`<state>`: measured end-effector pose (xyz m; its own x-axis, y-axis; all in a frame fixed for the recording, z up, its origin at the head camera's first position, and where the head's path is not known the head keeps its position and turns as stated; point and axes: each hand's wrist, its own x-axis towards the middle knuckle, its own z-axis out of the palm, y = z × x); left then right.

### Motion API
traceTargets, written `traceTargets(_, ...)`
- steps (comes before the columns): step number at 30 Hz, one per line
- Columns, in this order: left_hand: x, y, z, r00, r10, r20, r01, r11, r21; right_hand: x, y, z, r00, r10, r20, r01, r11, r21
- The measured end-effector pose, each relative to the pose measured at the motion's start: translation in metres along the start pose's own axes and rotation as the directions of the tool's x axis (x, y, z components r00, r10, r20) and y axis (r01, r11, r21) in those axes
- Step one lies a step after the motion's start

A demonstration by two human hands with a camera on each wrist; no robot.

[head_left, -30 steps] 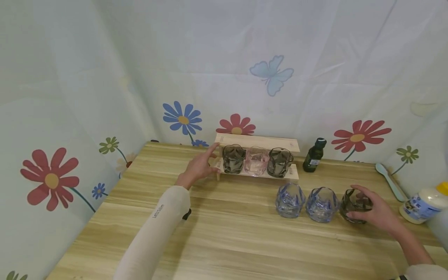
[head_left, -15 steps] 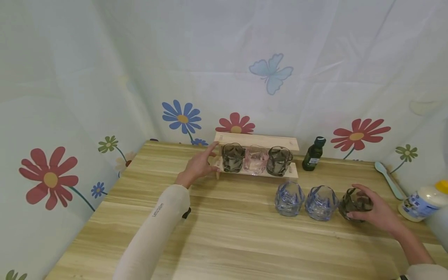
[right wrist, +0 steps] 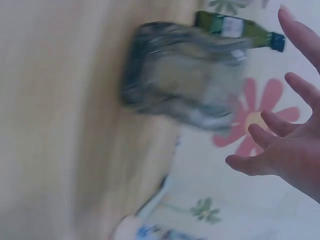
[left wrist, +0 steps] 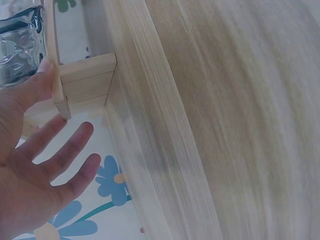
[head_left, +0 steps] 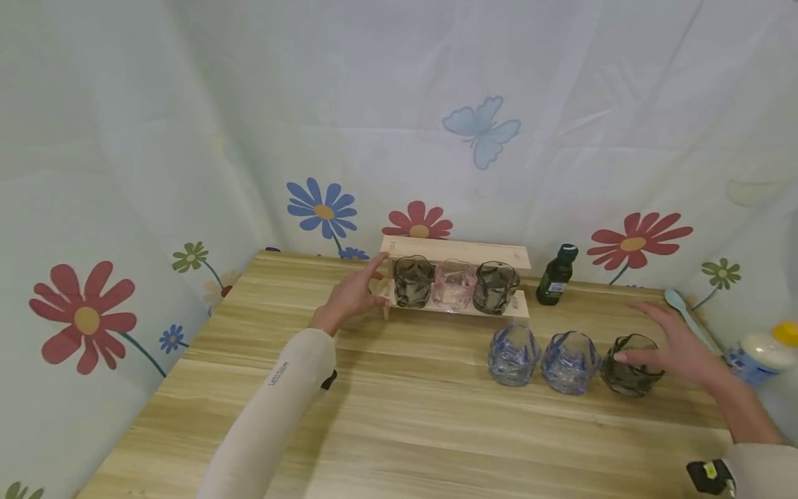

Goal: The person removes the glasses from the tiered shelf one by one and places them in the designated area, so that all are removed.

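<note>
My left hand [head_left: 352, 294] is at the left end of a two-tier wooden rack [head_left: 508, 255], its thumb [left wrist: 42, 75] touching a board and its other fingers extended. Along the rack stand a smoky dark glass [head_left: 413, 283], a pink glass [head_left: 454, 287] and another smoky glass [head_left: 495, 290]. In front, two bluish clear glasses [head_left: 514, 357] [head_left: 570, 365] and a third smoky glass [head_left: 630, 374] form a row on the table. Holding nothing, my right hand [head_left: 682, 350] hovers with spread fingers over the third smoky glass, overlapping its right side in the head view.
A dark green bottle [head_left: 557, 275] stands right of the rack. Farther right lie a pale blue spoon-like utensil [head_left: 688, 319] and a white bottle with a yellow cap [head_left: 769, 350]. A flower-printed curtain [head_left: 386, 125] borders the wooden table [head_left: 424, 416].
My right hand has let go of the smoky glass at the row's right end and lifted up and away to the right. The left hand keeps its place at the rack.
</note>
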<state>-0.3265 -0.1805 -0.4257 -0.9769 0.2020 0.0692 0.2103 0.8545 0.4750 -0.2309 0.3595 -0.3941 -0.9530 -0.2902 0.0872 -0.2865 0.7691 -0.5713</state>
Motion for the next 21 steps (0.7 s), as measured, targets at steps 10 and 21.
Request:
traceTargets(10,0.0,0.0,-0.001,1.0,-0.015,0.0,0.015,1.0,-0.009,0.05,-0.055,0.001,0.998,-0.065,0.016,0.064,0.996,0.061)
traceTargets(21,-0.001,0.0,0.0,1.0,-0.007,-0.002,0.007,1.0,0.0,0.094,-0.096,0.035,0.988,-0.149,0.05,0.141,0.981,0.135)
